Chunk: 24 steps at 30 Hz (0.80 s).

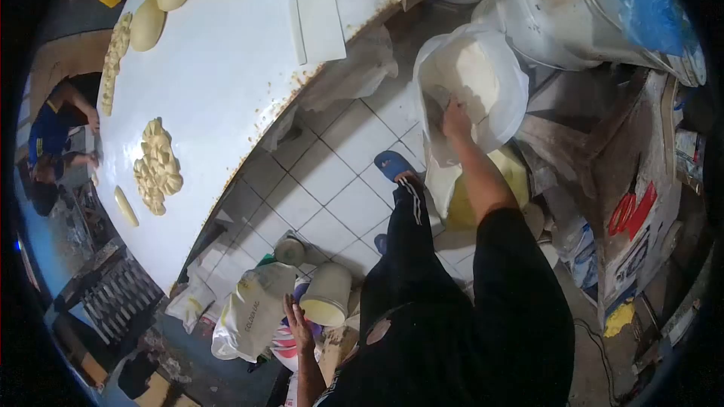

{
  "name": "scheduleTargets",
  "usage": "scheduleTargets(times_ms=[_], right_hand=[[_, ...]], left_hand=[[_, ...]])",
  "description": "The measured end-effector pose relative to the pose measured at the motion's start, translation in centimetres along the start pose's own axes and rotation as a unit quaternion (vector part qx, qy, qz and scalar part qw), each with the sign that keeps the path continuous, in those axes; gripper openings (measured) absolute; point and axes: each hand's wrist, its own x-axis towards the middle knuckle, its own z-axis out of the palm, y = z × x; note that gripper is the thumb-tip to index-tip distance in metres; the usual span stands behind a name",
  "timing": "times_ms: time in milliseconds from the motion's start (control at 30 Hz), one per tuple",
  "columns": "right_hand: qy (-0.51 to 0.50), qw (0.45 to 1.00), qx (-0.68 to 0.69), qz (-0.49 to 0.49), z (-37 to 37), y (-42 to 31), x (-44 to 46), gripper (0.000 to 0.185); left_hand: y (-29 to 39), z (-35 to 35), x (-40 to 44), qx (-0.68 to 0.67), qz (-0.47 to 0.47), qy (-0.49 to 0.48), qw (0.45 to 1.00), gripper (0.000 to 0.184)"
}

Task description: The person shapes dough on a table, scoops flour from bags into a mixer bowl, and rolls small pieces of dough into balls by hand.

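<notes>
At the upper right, my right hand (455,119) reaches into a white lined tub (513,98) of pale flour-like powder (471,68). Its fingers are bent together, and what they hold, if anything, is hidden in the tub. Low in the view, my left hand (299,324) hangs with its fingers stretched out and nothing in it. Beside that hand are a pale bucket (332,286) and a printed white sack (256,309).
Dough pieces (157,166) and larger dough lumps (148,24) lie on the white table (226,68), with a flat scraper (318,26). A co-worker (56,124) leans at the table's far left. Red scissors (623,211) lie at the right, below white buckets (554,7).
</notes>
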Motion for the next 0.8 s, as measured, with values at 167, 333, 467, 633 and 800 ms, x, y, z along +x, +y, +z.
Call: scheduleTargets(times_ms=[167,333,467,633,800], right_hand=[[-0.068,0.982,0.173,-0.013,-8.1,4.8,-1.5,0.069],[-0.113,0.923,0.363,0.053,-14.9,5.2,-5.4,0.062],[-0.132,0.886,0.437,0.084,-20.4,1.2,-9.2,0.046],[-0.164,0.942,0.287,-0.048,-17.6,-5.0,-8.2,0.064],[-0.257,0.909,0.210,-0.251,-18.3,-24.2,-24.8,0.041]], left_hand=[[1.5,0.7,0.8,-0.065,0.051,0.008,0.997,0.063],[2.8,1.1,0.2,-0.106,0.080,0.015,0.991,0.062],[0.0,0.8,-1.3,-0.147,0.098,0.057,0.983,0.062],[-5.9,0.6,-4.3,-0.239,0.069,0.109,0.962,0.064],[-15.8,3.9,-8.5,-0.258,0.062,0.259,0.929,0.056]])
